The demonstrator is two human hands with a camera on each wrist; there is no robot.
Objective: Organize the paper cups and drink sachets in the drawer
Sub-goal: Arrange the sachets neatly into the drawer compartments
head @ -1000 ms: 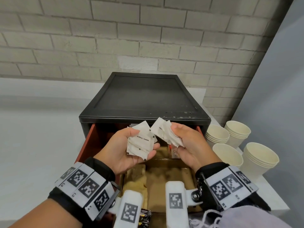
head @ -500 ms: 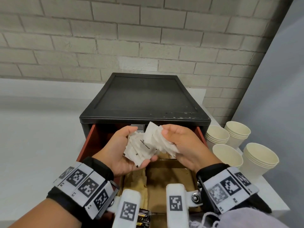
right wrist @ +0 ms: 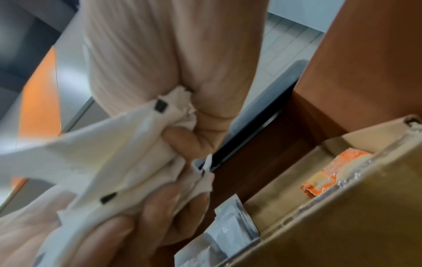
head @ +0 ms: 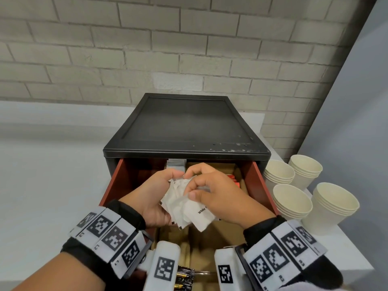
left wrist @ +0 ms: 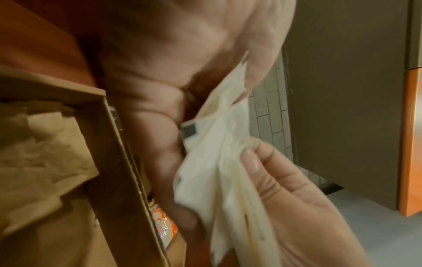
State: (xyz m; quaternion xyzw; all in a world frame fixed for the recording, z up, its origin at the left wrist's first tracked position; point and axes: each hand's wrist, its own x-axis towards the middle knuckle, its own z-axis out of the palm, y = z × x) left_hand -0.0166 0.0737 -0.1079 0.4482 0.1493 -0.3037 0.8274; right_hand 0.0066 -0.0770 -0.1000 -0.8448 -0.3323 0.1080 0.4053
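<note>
- Your left hand (head: 154,198) and right hand (head: 218,196) meet over the open drawer (head: 259,185), both curled round one bunch of white sachets (head: 184,208) pressed between them.
- More sachets (head: 176,163) stand at the drawer's back.
- Paper cups (head: 292,201) sit stacked on the table (head: 346,255), right of the drawer, well apart from your hands.

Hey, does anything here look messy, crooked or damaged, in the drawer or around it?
Nothing looks spilled or broken. The white sugar sachets are a crumpled, uneven bunch gripped between the left hand and right hand over the open drawer. The paper cups stand outside it in four stacks.
</note>
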